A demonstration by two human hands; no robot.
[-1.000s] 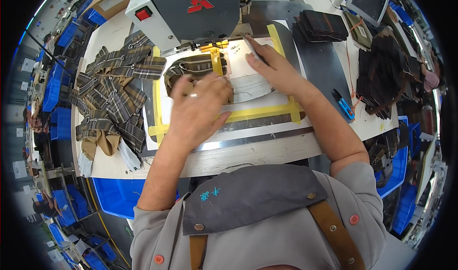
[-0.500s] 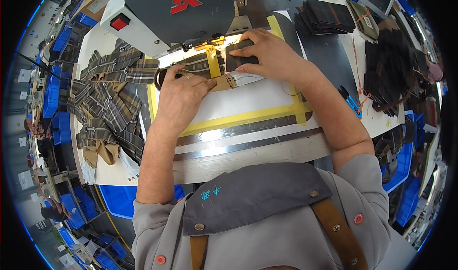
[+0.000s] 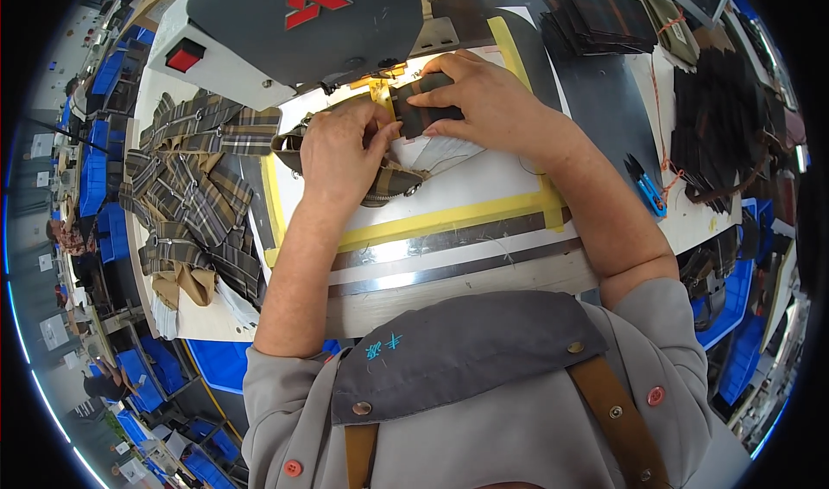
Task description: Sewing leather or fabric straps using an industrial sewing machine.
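Observation:
A small plaid fabric piece (image 3: 390,181) with metal snaps lies on a white template plate (image 3: 484,182) edged in yellow tape, just in front of the grey sewing machine (image 3: 294,23). My left hand (image 3: 344,152) presses down on the plaid piece, fingertips pinching it near the needle area. My right hand (image 3: 484,100) holds a dark plaid strip (image 3: 425,113) flat against the plate under the machine head. Both hands touch at the fabric.
A heap of plaid pieces (image 3: 194,195) lies at the left of the table. Stacks of dark pieces (image 3: 604,14) and dark straps (image 3: 721,118) sit at the right, with blue snips (image 3: 646,182) beside them. Blue bins (image 3: 734,290) surround the table.
Both hands have slid away from me along the plate to the machine head. The view has tilted down and closer; my right hand now covers the dark strip.

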